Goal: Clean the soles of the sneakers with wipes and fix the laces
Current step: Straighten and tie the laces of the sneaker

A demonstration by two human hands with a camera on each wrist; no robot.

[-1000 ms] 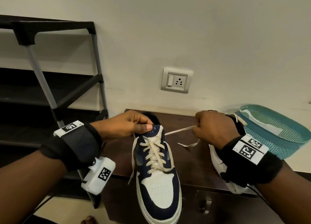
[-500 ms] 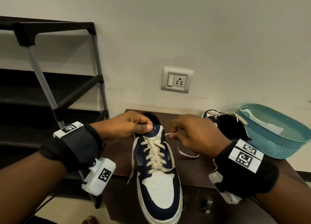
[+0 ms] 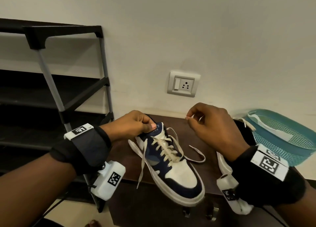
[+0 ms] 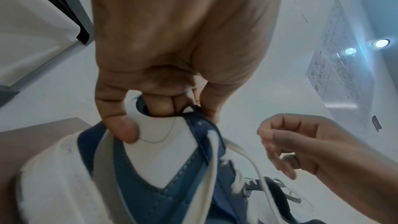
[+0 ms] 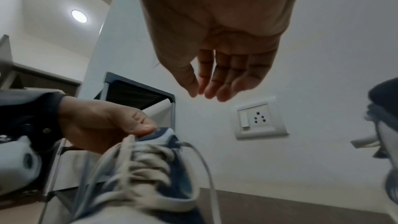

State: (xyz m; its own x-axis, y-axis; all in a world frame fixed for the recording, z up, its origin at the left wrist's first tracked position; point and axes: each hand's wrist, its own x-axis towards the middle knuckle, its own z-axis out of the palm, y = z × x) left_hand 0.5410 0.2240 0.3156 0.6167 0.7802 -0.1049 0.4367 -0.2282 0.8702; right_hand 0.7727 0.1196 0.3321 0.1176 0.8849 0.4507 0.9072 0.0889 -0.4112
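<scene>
A navy and white sneaker point(image 3: 179, 173) lies tilted on the brown cabinet top point(image 3: 209, 172), toe toward the lower right. My left hand point(image 3: 148, 124) pinches the top of its tongue, thumb on the outside, fingers inside the collar point(image 4: 163, 106). My right hand point(image 3: 191, 117) hovers above and to the right of the collar, fingers loosely curled, holding nothing point(image 5: 206, 91). The cream lace point(image 3: 198, 156) lies slack, one end on the cabinet top, the other point(image 3: 142, 167) hanging over the left side. The second sneaker point(image 3: 222, 162) sits mostly hidden behind my right wrist.
A teal plastic basket point(image 3: 282, 141) with white cloth in it stands at the right edge of the cabinet. A black shoe rack point(image 3: 68, 93) fills the left. A wall socket point(image 3: 183, 84) is straight ahead.
My right hand let go of the lace it was pulling taut and rose above the collar. The lace end dropped onto the cabinet top. The sneaker's toe swung to the right.
</scene>
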